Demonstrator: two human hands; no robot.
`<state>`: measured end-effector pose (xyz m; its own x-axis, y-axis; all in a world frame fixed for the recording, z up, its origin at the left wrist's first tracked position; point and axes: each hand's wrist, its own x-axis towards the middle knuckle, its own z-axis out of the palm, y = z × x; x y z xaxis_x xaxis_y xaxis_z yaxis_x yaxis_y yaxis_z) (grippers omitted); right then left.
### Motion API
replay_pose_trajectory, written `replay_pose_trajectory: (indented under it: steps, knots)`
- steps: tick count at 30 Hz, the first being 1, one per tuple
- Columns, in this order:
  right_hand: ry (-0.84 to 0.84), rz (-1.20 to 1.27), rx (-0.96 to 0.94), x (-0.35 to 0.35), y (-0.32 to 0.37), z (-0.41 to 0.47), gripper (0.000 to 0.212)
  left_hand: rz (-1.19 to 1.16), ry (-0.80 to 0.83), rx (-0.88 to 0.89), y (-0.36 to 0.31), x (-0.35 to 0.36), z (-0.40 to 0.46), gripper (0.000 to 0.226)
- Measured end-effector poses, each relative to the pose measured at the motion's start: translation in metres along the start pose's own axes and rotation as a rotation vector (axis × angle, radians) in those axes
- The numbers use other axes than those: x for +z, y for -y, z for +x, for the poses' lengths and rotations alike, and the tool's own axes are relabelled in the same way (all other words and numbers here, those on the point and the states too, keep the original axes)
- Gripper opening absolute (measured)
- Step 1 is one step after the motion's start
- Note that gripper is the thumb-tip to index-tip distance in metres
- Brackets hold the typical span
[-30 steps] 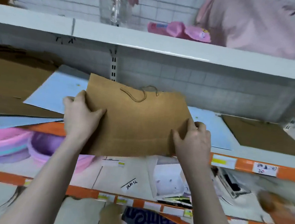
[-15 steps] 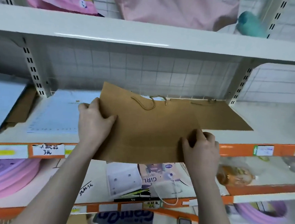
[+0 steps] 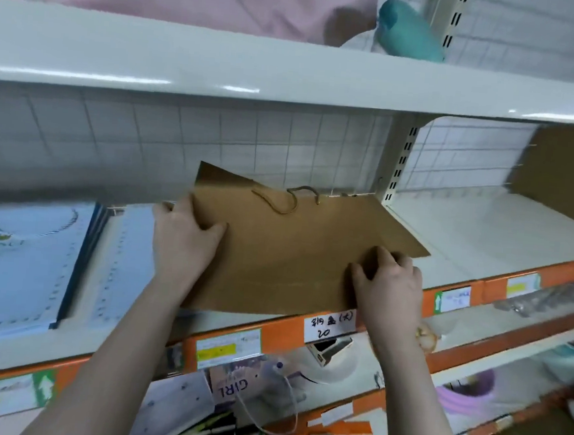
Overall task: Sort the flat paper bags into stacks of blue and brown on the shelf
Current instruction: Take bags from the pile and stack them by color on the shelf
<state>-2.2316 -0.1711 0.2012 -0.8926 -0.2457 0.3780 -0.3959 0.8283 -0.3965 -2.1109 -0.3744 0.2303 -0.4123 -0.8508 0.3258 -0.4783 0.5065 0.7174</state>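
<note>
1. a flat brown bag (image 3: 289, 252) is held level over the front edge of the shelf (image 3: 483, 239), its near part hanging past that edge and its far part reaching in toward the back grid wall (image 3: 216, 136).
2. the left hand (image 3: 184, 240) grips the bag's left side, thumb on top, fingers (image 3: 167, 209) wrapped under the edge.
3. the right hand (image 3: 390, 283) pinches the near right corner, fingers curled onto the top face.
4. the bag's cord handle (image 3: 290, 202) lies loose on its top face near the far edge.
5. the bag may be resting on another brown one beneath it; the blur makes that hard to tell.
6. toward the shelf's left end lies a stack of blue bags (image 3: 25, 258), flat, well apart from the brown one.
7. an orange strip with labels (image 3: 328, 325) runs along the shelf's front edge.
</note>
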Motion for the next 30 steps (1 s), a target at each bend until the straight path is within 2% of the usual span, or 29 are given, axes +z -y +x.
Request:
replay_pose_trajectory:
  steps: [7, 11, 15, 30]
  knots:
    - [0.067, 0.047, -0.046, 0.007, -0.062, 0.075, 0.040, -0.029, -0.031, -0.076, -0.050, 0.075, -0.002, 0.054]
    - [0.116, 0.066, -0.126, 0.014, -0.100, 0.121, 0.032, -0.029, -0.059, -0.164, -0.080, 0.118, -0.011, 0.056]
    - [0.177, 0.072, -0.157, 0.020, -0.123, 0.153, 0.030, 0.018, -0.067, -0.166, -0.093, 0.148, -0.015, 0.055]
    - [0.328, -0.013, -0.244, 0.059, -0.136, 0.195, 0.038, 0.207, -0.044, -0.233, -0.084, 0.187, -0.003, 0.044]
